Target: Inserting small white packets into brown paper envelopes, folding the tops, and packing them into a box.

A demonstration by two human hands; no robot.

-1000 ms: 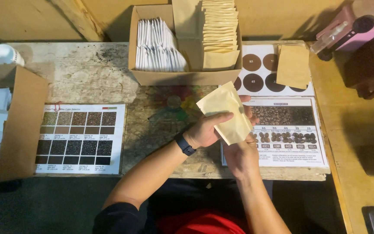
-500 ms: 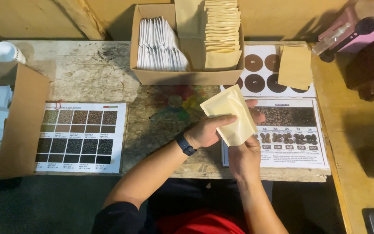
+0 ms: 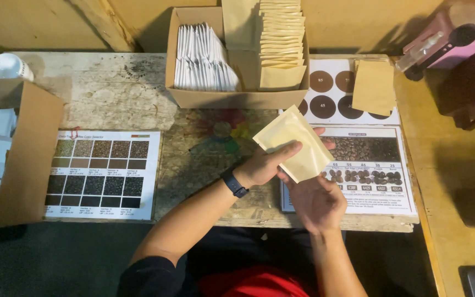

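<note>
Basically both hands grip tan pouch (image 3: 294,144) over worktop (image 3: 111,104): left hand (image 3: 264,165) pinching its side, right hand (image 3: 317,201) under it

Box (image 3: 232,98): back of the table (image 3: 116,93) — sachets (image 3: 202,60) left inside, pouches (image 3: 279,44) right.
Charts: one (image 3: 103,173) front left, another (image 3: 375,165) front right.
Held pouch (image 3: 292,144): between them — over the right chart's left edge.

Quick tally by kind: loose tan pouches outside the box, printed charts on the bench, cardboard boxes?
Loose tan pouches: 2, one in both hands, one lying on the dot chart
Printed charts: 3, swatch chart, dot chart, bean chart
Cardboard boxes: 2, centre box, left box
Total: 7
</note>
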